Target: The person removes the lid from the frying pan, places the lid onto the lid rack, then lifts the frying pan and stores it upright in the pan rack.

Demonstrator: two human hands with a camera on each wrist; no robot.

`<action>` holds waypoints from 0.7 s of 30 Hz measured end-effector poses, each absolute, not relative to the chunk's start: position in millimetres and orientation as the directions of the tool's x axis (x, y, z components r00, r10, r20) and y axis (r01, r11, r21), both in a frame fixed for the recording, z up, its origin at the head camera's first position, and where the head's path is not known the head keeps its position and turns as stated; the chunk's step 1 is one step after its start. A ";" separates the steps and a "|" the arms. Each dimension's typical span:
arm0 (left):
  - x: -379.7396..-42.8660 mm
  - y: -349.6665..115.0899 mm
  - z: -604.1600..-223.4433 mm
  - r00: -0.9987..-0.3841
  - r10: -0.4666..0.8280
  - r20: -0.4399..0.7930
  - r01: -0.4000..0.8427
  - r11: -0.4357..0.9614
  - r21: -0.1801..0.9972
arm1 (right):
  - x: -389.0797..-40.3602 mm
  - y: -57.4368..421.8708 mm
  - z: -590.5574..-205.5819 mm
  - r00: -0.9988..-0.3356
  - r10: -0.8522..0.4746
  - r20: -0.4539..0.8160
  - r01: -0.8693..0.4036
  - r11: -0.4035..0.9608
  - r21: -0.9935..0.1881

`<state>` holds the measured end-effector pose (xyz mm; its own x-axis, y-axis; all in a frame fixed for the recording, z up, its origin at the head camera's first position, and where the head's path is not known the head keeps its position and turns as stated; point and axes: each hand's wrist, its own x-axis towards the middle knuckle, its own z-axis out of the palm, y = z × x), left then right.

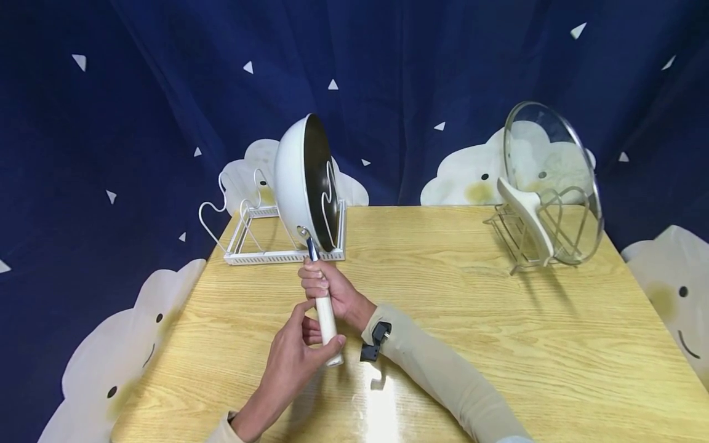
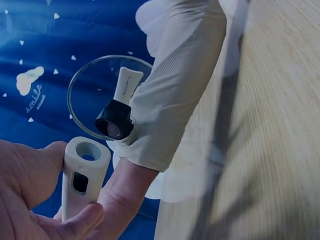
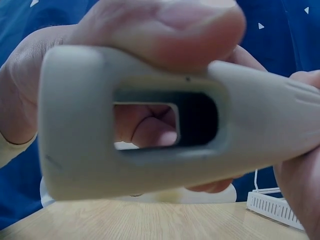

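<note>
A wok [image 1: 290, 178], white outside and dark inside, stands on edge in a white wire rack [image 1: 285, 256], its pale handle [image 1: 325, 320] pointing towards me. My right hand [image 1: 335, 289] grips that handle close to the metal joint. Lower down, my left hand [image 1: 296, 344] pinches the handle's end between thumb and fingers. In the left wrist view the handle end [image 2: 85, 165] shows a round hole and a slot, with the left hand [image 2: 25, 185] around it. The right wrist view has the slotted handle [image 3: 75, 150] up close, the left thumb [image 3: 165, 35] pressing on top.
On the right of the wooden table [image 1: 421, 264], a glass lid [image 1: 595, 203] with a white handle [image 1: 526, 206] leans upright in a beige wire stand [image 1: 520, 264]. A dark blue curtain [image 1: 388, 92] with clouds hangs behind. A black device [image 1: 376, 341] sits on the right wrist.
</note>
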<state>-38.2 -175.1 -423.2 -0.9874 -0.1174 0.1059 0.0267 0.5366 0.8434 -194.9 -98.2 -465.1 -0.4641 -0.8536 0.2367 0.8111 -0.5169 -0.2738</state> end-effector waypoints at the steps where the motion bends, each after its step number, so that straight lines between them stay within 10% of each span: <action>1: -38.5 -175.0 -423.7 -0.988 -0.117 0.104 0.026 0.534 0.845 | -195.0 -98.0 -465.3 -0.465 -0.853 0.237 0.809 -0.518 -0.277; 21: -41.7 -174.7 -438.6 -0.989 -0.127 0.072 -0.007 0.538 0.843 | -200.4 -97.9 -478.5 -0.455 -0.858 0.236 0.805 -0.510 -0.303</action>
<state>-41.7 -174.7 -438.6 -0.9892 -0.1270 0.0724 -0.0074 0.5380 0.8429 -200.4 -97.9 -478.5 -0.4554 -0.8583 0.2365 0.8047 -0.5105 -0.3031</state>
